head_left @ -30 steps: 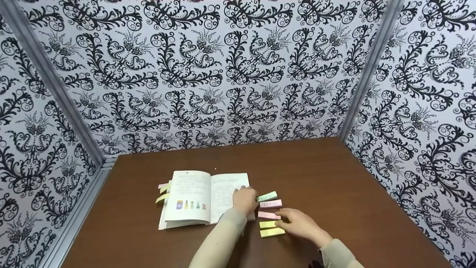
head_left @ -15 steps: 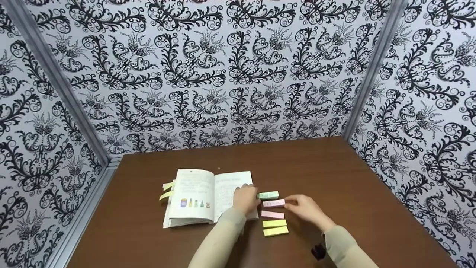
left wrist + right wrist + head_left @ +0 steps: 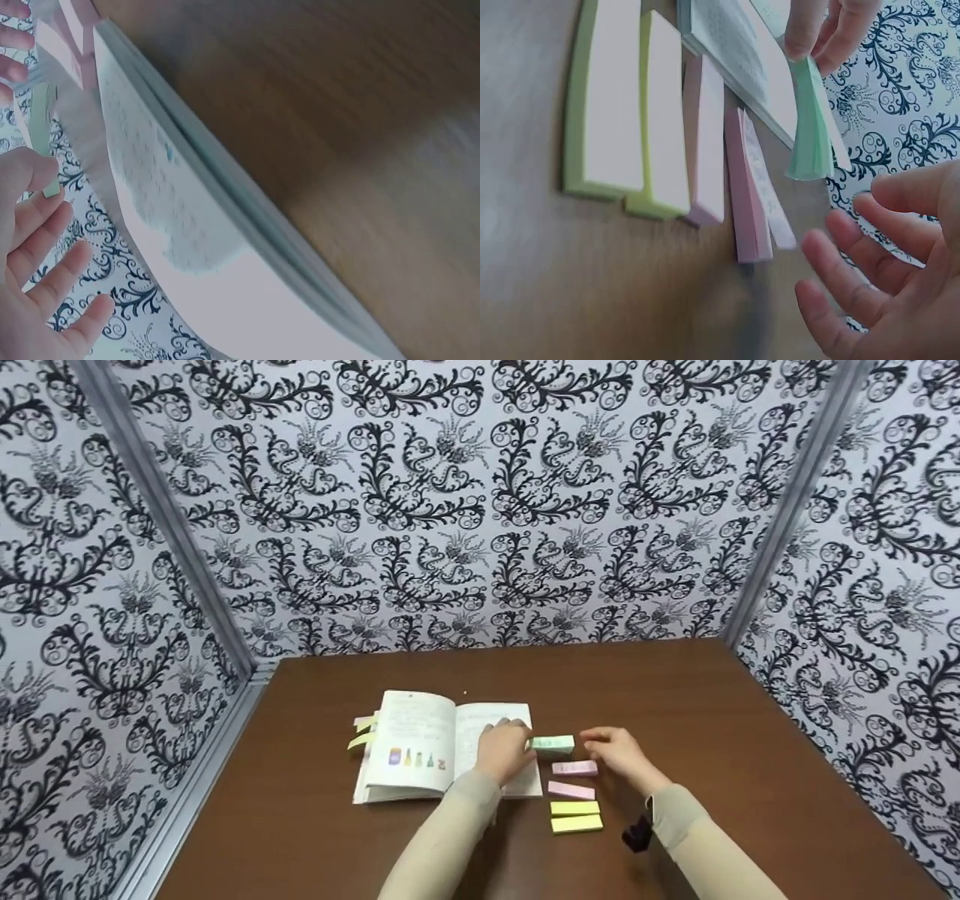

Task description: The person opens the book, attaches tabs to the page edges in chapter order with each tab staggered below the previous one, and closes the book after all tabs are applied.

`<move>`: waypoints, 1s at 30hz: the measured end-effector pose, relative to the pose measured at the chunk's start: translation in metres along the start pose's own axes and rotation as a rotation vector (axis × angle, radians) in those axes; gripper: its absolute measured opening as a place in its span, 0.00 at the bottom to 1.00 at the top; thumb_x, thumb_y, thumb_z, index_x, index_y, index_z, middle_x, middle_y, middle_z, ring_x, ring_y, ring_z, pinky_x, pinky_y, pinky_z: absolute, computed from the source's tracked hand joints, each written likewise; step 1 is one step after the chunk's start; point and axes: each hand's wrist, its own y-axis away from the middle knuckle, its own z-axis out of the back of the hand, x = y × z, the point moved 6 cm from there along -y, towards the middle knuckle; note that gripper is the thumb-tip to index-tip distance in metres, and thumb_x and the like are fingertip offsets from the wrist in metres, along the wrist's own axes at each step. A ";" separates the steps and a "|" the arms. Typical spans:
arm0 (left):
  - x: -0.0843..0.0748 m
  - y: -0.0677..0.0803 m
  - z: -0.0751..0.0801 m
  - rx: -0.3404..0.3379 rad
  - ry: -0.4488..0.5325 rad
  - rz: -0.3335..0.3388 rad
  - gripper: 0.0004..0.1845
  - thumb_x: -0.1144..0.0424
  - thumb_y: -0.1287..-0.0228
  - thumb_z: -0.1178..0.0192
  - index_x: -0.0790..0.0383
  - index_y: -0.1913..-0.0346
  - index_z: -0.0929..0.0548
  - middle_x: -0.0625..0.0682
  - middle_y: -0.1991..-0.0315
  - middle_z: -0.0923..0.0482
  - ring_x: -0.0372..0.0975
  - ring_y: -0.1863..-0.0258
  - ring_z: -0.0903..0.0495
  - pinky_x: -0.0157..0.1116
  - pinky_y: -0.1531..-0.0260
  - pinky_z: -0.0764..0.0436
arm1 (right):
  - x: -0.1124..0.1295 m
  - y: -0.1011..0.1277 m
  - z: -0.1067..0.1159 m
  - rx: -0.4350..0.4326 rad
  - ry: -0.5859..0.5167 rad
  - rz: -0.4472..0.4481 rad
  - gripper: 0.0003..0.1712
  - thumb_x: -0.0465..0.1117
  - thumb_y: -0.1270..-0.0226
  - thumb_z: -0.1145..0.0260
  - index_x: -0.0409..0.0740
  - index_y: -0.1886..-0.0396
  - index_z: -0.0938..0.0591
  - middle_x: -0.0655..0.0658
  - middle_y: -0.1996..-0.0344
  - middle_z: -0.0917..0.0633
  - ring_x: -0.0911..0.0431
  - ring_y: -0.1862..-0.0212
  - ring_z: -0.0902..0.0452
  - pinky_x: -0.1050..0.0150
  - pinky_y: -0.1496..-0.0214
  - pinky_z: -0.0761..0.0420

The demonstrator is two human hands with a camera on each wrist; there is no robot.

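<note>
My left hand [image 3: 504, 750] lies over the right page of an open book [image 3: 412, 739]. Its thumb and finger pinch the left end of a green sticky-note pad [image 3: 553, 745], as the right wrist view also shows. That pad's top sheet stands away from the rest at the free end. Just beyond this end is my right hand [image 3: 621, 751], fingers loosely bent, holding nothing. Below the green pad lie a pink pad [image 3: 575, 768] with its top sheet lifted at one end, a second pink pad [image 3: 571, 790] and two yellow pads [image 3: 575, 808].
Yellow and pink tabs [image 3: 361, 741] stick out from the book's left edge. A small black object [image 3: 638, 835] sits beside the right wrist. The brown table [image 3: 637, 682] is enclosed by patterned walls [image 3: 465, 525] with metal frame strips.
My right hand has moved away from me, from the lower pink and yellow pads past the upper pink one to the green pad's end. My left hand stays at the book. The head view has shifted.
</note>
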 end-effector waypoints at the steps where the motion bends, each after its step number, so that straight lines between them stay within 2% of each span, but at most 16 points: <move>1: 0.001 -0.001 0.001 -0.004 -0.002 -0.003 0.07 0.57 0.48 0.32 0.53 0.67 0.11 0.45 0.63 0.16 0.42 0.63 0.21 0.44 0.64 0.23 | 0.001 -0.002 0.000 0.005 -0.024 -0.017 0.15 0.30 0.36 0.39 0.26 0.51 0.19 0.33 0.57 0.16 0.44 0.65 0.18 0.58 0.64 0.20; 4: 0.003 -0.003 0.005 -0.015 -0.010 -0.010 0.09 0.55 0.47 0.31 0.53 0.63 0.11 0.45 0.62 0.16 0.41 0.62 0.21 0.43 0.64 0.23 | 0.003 -0.007 -0.002 0.016 -0.074 -0.056 0.16 0.31 0.35 0.40 0.28 0.50 0.19 0.35 0.58 0.16 0.44 0.66 0.19 0.58 0.66 0.20; 8: 0.006 -0.002 0.011 -0.037 -0.019 -0.018 0.10 0.55 0.47 0.32 0.52 0.62 0.10 0.45 0.62 0.16 0.41 0.62 0.21 0.43 0.64 0.23 | 0.007 -0.010 -0.006 0.028 -0.082 -0.069 0.15 0.31 0.35 0.40 0.29 0.52 0.18 0.36 0.59 0.15 0.43 0.66 0.18 0.57 0.68 0.20; 13: 0.009 0.001 0.016 -0.043 -0.033 -0.013 0.09 0.55 0.46 0.33 0.51 0.63 0.11 0.44 0.61 0.16 0.41 0.62 0.21 0.43 0.63 0.23 | 0.008 -0.012 -0.012 0.034 -0.071 -0.102 0.13 0.34 0.33 0.39 0.32 0.53 0.16 0.39 0.61 0.15 0.49 0.67 0.18 0.55 0.65 0.20; 19: 0.011 0.002 0.022 -0.051 -0.044 -0.009 0.09 0.56 0.45 0.33 0.52 0.62 0.11 0.44 0.60 0.16 0.40 0.60 0.20 0.43 0.61 0.22 | 0.014 -0.016 -0.016 0.015 -0.096 -0.116 0.15 0.39 0.32 0.38 0.32 0.54 0.16 0.39 0.61 0.14 0.41 0.60 0.18 0.47 0.58 0.19; 22: 0.011 0.004 0.024 -0.050 -0.040 -0.016 0.09 0.56 0.46 0.33 0.52 0.63 0.11 0.44 0.61 0.16 0.40 0.61 0.20 0.43 0.62 0.22 | 0.016 -0.018 -0.019 0.006 -0.127 -0.118 0.13 0.39 0.33 0.37 0.32 0.57 0.16 0.41 0.64 0.14 0.39 0.60 0.19 0.45 0.55 0.20; 26: 0.012 0.006 0.022 -0.052 -0.035 -0.026 0.08 0.56 0.47 0.33 0.52 0.64 0.11 0.44 0.63 0.16 0.40 0.63 0.21 0.42 0.64 0.23 | 0.018 -0.021 -0.023 -0.007 -0.148 -0.118 0.11 0.38 0.37 0.35 0.34 0.63 0.15 0.42 0.70 0.15 0.43 0.64 0.20 0.45 0.56 0.20; 30: 0.015 0.010 0.019 -0.048 -0.034 -0.018 0.08 0.55 0.47 0.32 0.52 0.64 0.11 0.44 0.63 0.17 0.40 0.63 0.21 0.42 0.65 0.24 | 0.021 -0.021 -0.029 -0.021 -0.136 -0.109 0.09 0.38 0.39 0.33 0.34 0.67 0.14 0.41 0.75 0.16 0.50 0.71 0.22 0.49 0.62 0.20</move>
